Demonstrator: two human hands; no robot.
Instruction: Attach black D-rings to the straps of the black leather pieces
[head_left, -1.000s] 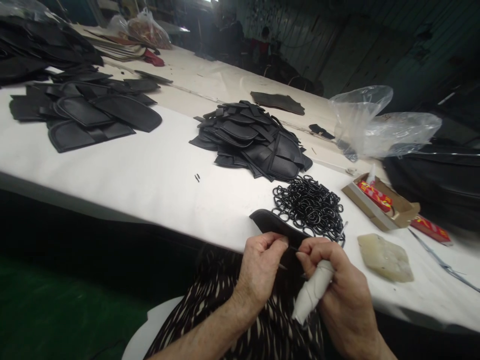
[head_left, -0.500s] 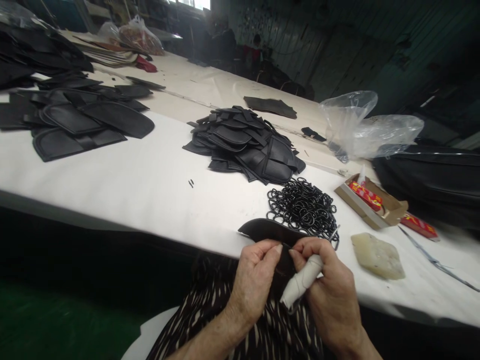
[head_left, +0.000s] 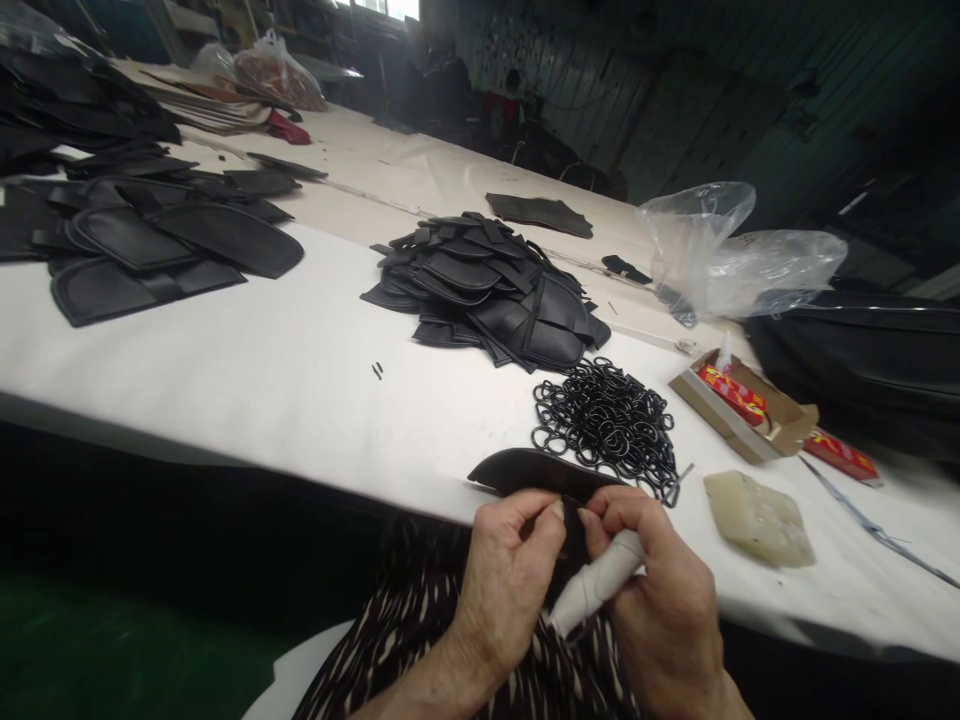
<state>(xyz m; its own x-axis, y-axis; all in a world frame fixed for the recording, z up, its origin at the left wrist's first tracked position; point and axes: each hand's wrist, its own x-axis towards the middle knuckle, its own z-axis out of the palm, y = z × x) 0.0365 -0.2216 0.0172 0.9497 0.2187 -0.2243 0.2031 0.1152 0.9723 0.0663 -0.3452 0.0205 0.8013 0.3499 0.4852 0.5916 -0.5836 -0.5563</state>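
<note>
A curved black leather piece (head_left: pixel 525 470) is held over the table's front edge. My left hand (head_left: pixel 510 570) pinches it between thumb and forefinger. Close beside it, my right hand (head_left: pixel 660 590) pinches the same piece and also holds a white-wrapped handle (head_left: pixel 596 590) against its palm; a thin metal rod sticks out above that hand. The fingertips of both hands nearly meet, and what lies right between them is too dark to make out. Just beyond the hands lies a heap of black metal rings (head_left: pixel 607 415).
Stitched black pieces form a pile (head_left: pixel 487 285) mid-table and another (head_left: pixel 165 235) at left. To the right are an open cardboard box (head_left: pixel 750 410) with red packets, a yellowish wax block (head_left: pixel 757 520), a grey strap (head_left: pixel 870 520) and clear plastic bags (head_left: pixel 772 265).
Both hands and the leather piece have dipped slightly. The white-wrapped handle's lower end has shifted a little to the left. Both hands keep their pinch.
</note>
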